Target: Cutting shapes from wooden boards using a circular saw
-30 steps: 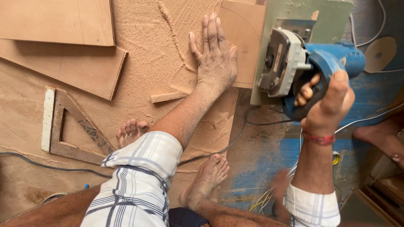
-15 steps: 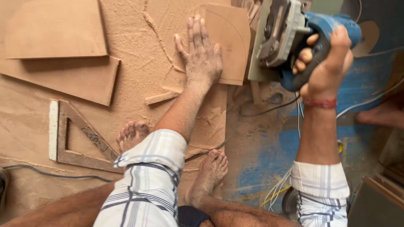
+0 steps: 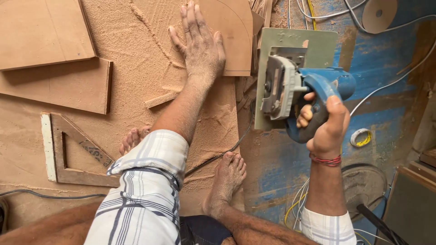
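My left hand (image 3: 200, 45) lies flat, fingers spread, on a brown wooden board (image 3: 234, 31) with a curved line drawn on it, amid thick sawdust. My right hand (image 3: 324, 124) grips the handle of a blue circular saw (image 3: 299, 95), whose grey-green base plate (image 3: 290, 41) sits just right of the board's edge. A red thread is tied around my right wrist. Both my bare feet (image 3: 225, 181) rest on the sawdust-covered floor below the board.
Two flat wooden panels (image 3: 54, 59) lie at the upper left. A wooden triangle square (image 3: 75, 152) lies at the left. White and yellow cables (image 3: 399, 77) run across the blue floor at right, near a tape roll (image 3: 361, 136) and a round disc (image 3: 379, 13).
The view has shifted so the board and saw sit lower in frame. My right hand has brought the saw down and beside the board's right edge. My left hand stays flat on the board.
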